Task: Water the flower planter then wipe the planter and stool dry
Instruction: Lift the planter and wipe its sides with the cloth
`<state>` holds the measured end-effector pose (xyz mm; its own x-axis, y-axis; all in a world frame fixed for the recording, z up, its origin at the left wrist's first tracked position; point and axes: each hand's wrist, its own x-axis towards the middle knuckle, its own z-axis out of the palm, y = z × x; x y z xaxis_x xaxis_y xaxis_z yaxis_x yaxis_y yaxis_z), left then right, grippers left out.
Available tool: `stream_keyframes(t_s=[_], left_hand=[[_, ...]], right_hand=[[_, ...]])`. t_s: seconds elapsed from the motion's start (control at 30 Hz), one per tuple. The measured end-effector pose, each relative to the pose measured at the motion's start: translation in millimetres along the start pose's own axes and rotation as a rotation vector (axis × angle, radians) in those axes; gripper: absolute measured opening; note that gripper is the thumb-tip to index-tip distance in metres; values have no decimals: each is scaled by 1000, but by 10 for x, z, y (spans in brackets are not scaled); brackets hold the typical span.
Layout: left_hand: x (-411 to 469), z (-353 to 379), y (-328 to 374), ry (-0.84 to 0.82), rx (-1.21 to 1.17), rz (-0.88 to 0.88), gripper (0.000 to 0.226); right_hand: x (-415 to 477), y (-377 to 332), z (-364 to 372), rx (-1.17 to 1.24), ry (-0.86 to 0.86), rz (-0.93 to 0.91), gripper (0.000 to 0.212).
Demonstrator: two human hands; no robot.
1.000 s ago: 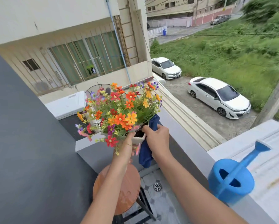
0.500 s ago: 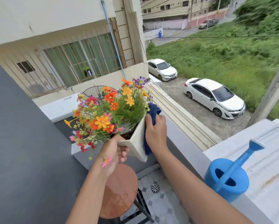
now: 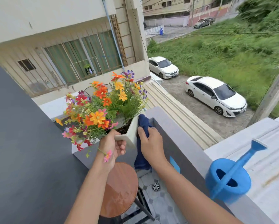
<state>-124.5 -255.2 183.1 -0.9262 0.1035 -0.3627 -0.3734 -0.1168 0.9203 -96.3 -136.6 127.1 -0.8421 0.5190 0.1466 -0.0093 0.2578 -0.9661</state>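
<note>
Round wooden stool [image 3: 119, 189], seemingly wet, stands on tiled balcony floor [image 3: 159, 206].

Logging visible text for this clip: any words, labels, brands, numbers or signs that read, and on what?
None can be read.
White planter, blue cloth, blue watering can, wooden stool: no lettering shows.
Blue patch on the balcony wall: blank.
Number plates of the two white cars: too small and blurred.

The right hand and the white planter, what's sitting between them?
In the head view, a dark blue cloth lies between the right hand and the side of the white planter; the hand presses it against the planter's wall.
</note>
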Motion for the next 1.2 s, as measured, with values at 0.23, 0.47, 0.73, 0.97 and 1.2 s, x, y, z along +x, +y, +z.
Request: stream_keyframes(t_s=[0.23, 0.47, 0.73, 0.97, 1.2], left_hand=[[65, 81, -88, -30, 51, -12, 24], [-73, 67, -70, -88, 28, -21, 25], [48, 121, 9, -21, -34, 24, 24], [128, 105, -103, 60, 77, 53, 28], [47, 67, -124, -39, 150, 6, 27]], right_hand=[[259, -441, -130, 320, 63, 44, 37], [827, -46, -191, -104, 133, 136, 36], [310, 213, 2, -35, 88, 55, 32], [207, -64, -21, 131, 88, 78, 43], [530, -209, -222, 443, 147, 138, 34]])
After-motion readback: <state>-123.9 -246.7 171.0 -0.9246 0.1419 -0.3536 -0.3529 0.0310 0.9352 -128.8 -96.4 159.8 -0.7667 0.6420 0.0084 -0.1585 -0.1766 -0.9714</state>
